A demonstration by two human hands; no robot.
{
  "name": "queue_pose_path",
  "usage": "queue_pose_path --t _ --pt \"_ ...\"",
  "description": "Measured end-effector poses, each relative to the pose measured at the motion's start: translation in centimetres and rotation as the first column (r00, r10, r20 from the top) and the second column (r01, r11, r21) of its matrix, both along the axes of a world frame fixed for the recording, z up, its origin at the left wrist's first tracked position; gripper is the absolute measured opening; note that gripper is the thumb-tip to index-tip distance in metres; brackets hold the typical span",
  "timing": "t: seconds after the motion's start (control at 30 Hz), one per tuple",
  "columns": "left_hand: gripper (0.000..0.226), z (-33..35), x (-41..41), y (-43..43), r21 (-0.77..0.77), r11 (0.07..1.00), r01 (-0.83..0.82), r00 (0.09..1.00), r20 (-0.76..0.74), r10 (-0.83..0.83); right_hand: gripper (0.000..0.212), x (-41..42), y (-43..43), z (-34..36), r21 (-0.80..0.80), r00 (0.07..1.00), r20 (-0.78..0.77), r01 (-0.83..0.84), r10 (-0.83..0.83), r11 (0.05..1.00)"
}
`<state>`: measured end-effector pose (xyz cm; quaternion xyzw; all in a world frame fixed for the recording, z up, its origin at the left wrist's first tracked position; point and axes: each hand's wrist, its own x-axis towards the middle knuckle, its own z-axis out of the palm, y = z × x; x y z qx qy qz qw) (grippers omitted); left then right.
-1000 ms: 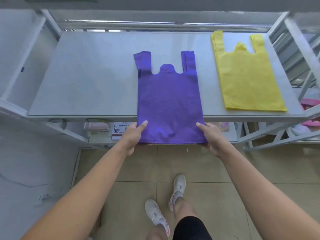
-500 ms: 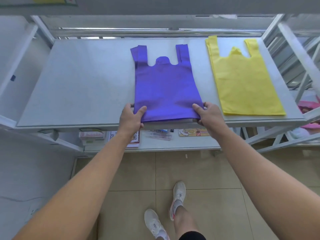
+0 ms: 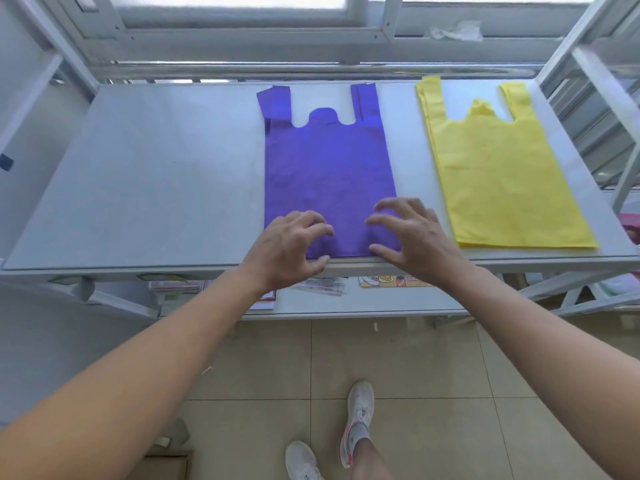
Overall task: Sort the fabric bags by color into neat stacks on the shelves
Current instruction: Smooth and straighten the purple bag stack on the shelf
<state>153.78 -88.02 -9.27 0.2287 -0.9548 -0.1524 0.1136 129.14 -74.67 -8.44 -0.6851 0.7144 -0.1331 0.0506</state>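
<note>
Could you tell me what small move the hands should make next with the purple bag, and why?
Probably lift the left hand and right hand away to fetch another bag: they grip nothing, and the purple bag already lies flat on the shelf, apart from the yellow bag.

Window frame (image 3: 242,32) at 12 o'clock, crumpled wrapper (image 3: 455,31) at 1, pink item (image 3: 628,221) at 3, white shoes (image 3: 360,410) at 6, cardboard (image 3: 162,467) at 7.

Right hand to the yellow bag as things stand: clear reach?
Probably yes. The right hand sits over the near edge of the purple bag, holding nothing; the yellow bag lies flat beside it on the same shelf, only bare shelf between.
</note>
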Motion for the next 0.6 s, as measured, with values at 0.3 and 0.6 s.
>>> queue_pose_path --t 0.3,0.6 --pt "0.062 2.2 -1.8 -0.1 -0.188 0.971 0.148 0.911 0.407 -0.06 0.049 -1.0 0.2 0.7 0.15 0.99 0.064 -0.136 0.127 0.979" --pt "0.016 3.0 0.4 -2.7 0.441 0.887 -0.133 0.979 -0.08 0.187 0.022 -2.6 -0.1 0.5 0.01 0.884 0.446 0.15 -0.139 0.989"
